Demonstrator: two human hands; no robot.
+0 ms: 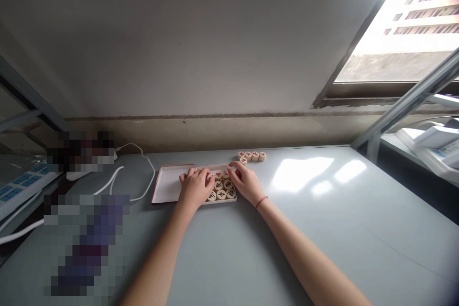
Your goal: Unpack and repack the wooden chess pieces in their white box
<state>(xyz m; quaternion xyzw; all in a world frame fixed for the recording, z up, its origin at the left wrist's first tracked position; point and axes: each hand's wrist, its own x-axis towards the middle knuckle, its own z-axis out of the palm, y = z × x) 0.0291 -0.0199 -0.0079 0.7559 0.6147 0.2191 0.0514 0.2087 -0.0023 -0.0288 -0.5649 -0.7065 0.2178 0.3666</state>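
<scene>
An open flat box (234, 199) lies on the grey table, its white lid (168, 185) folded out to the left. Round chess pieces (221, 194) with red and black characters fill the part of the box that shows. My left hand (196, 184) rests over the box's left part with its fingers spread, hiding what lies beneath. At the box's right edge is my right hand (247, 181), fingers bent and thumb apart, near the top right piece; no piece shows in it. Several more pieces (255, 156) stand behind my right hand on the table.
White cables (147, 181) run over the table's left side, by a power strip (27, 181) and blurred-out items. A wall (201, 57) rises behind the table (287, 229). Metal frame bars (405, 95) stand at the right.
</scene>
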